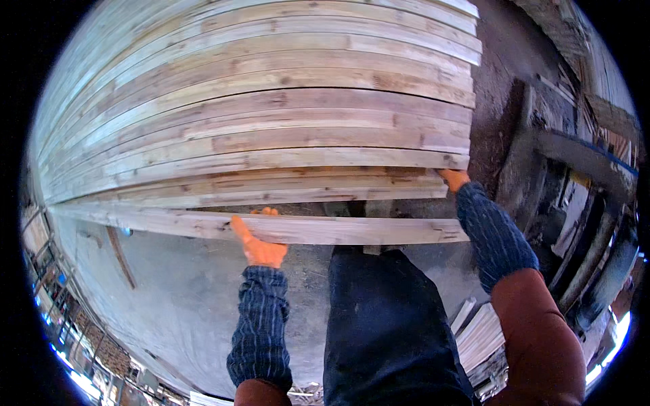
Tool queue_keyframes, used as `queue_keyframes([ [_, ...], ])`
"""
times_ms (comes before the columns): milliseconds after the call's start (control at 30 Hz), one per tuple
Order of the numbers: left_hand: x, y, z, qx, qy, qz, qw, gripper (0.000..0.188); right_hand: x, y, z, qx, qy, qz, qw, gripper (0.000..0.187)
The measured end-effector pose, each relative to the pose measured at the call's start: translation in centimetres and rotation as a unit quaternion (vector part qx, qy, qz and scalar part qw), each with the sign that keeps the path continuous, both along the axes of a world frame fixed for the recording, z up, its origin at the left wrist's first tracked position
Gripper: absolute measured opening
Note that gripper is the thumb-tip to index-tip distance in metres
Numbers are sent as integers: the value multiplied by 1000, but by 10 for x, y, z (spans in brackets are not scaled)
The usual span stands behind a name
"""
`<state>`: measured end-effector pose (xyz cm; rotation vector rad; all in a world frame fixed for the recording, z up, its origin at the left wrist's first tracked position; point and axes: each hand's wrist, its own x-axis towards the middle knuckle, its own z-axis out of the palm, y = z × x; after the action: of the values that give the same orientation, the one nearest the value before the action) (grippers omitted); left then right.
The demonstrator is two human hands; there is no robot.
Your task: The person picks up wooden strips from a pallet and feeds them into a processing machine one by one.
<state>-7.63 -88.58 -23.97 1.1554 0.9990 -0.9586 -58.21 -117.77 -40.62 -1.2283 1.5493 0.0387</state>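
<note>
A long pale wooden board (379, 231) runs crosswise in front of me, apart from the stack at its right part. My left hand (259, 243) is closed around it, thumb on the near side and fingertips over the far edge. My right hand (454, 178) reaches past that board's right end. It is closed at the end of another wooden board (406, 186) at the stack's near side; its fingers are partly hidden. Beyond both hands lies a wide stack of long wooden boards (305, 101), side by side, with uneven right ends.
Grey concrete floor (183, 271) stretches to the near left, with a thin brown strip (120, 257) on it. Dark beams and timber pieces (575, 223) crowd the right side. More pale wood strips (481, 338) lie beside my right leg. A dark apron (389, 325) covers my front.
</note>
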Motion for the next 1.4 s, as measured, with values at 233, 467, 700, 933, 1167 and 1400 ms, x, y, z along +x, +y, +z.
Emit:
queue_keyframes([
  [233,5,-2,19,32,-11,-26,999,73,-2,3,42,88,-40,-164,982,72],
  [467,17,-34,69,-9,-46,-80,996,78,-15,-19,166,-57,38,549,833,68],
  [700,60,1,76,65,-22,-447,892,93,-9,-17,204,245,105,260,928,56],
  [933,87,76,99,81,-153,-301,938,83,-78,27,193,128,163,644,736,47],
  [1167,27,59,149,-91,-137,72,984,69,85,75,313,346,115,460,810,53],
  [1400,-128,70,241,-312,-6,-60,948,49,361,190,361,410,-343,305,788,97],
])
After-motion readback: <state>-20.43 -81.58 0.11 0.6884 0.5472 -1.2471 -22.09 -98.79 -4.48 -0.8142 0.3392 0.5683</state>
